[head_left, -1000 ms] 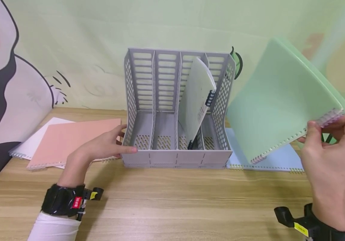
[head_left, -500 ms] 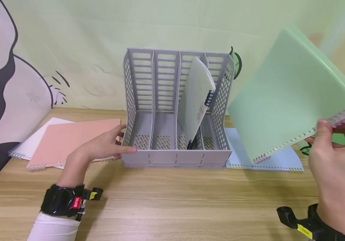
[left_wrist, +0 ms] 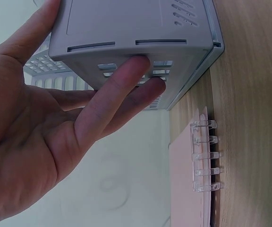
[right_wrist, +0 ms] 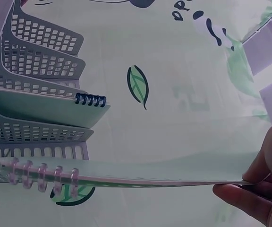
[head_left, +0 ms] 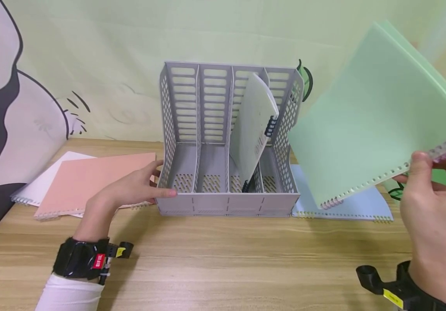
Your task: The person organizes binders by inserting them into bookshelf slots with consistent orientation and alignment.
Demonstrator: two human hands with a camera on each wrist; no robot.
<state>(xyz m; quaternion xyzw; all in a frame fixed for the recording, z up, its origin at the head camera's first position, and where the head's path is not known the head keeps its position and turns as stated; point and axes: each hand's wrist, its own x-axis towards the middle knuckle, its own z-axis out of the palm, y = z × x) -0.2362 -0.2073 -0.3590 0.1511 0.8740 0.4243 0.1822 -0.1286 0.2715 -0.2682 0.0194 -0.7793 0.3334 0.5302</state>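
A grey file organizer (head_left: 228, 205) with side-by-side compartments stands on the table. My left hand (head_left: 129, 185) rests at its front left corner. The thumb lies along the front lip, and the other fingers, fairly straight, touch the side wall. A pale notebook with black rings (head_left: 256, 125) leans upright in the third compartment from the left. To the right, my right hand (head_left: 437, 198) pinches a green spiral notebook (head_left: 378, 116) by its ringed edge. That notebook is raised and tilted, its left corner overlapping the organizer's right side in the head view.
A pink spiral notebook (head_left: 98, 181) lies over a white one (head_left: 32, 192) left of the organizer. Right of it, a blue spiral notebook (head_left: 359, 207) lies flat under the raised green one. A printed cloth (head_left: 122, 65) hangs behind the table (head_left: 223, 263).
My right hand has moved a little to the right with the green notebook, whose top has risen; its left corner has lately shifted back left over the organizer's side. My left hand stays put.
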